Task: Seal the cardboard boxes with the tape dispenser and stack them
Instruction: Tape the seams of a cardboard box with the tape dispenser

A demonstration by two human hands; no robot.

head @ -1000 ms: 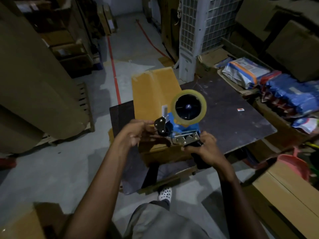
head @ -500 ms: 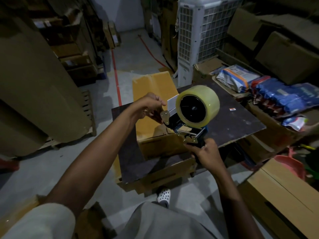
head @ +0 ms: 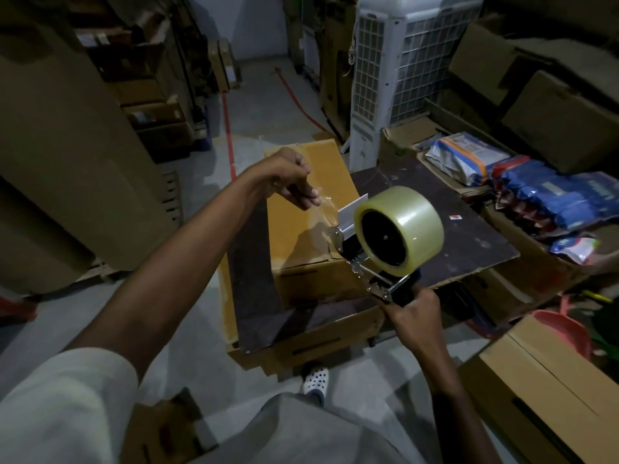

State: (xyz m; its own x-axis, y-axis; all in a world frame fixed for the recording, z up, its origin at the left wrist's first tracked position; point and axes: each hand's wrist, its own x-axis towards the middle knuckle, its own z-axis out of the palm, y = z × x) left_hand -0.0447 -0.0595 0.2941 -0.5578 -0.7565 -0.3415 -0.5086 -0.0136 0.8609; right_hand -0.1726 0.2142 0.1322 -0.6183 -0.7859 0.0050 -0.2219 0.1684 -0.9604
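Storeroom or packing warehouse, dimly lit.
Left of the air cooler (head: pixel 395 72), a concrete floor (head: pixel 264 107) with a painted red line (head: pixel 228 135) runs past stacked cartons (head: pixel 150 98) and large leaning cardboard sheets (head: pixel 67 162); right of it, open cartons hold bagged goods (head: pixel 549 202).

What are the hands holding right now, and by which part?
The right hand grips the tape dispenser by its handle; the left hand pinches the pulled-out tape end.

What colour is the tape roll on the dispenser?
The tape roll is translucent pale yellow; the head view shows it.
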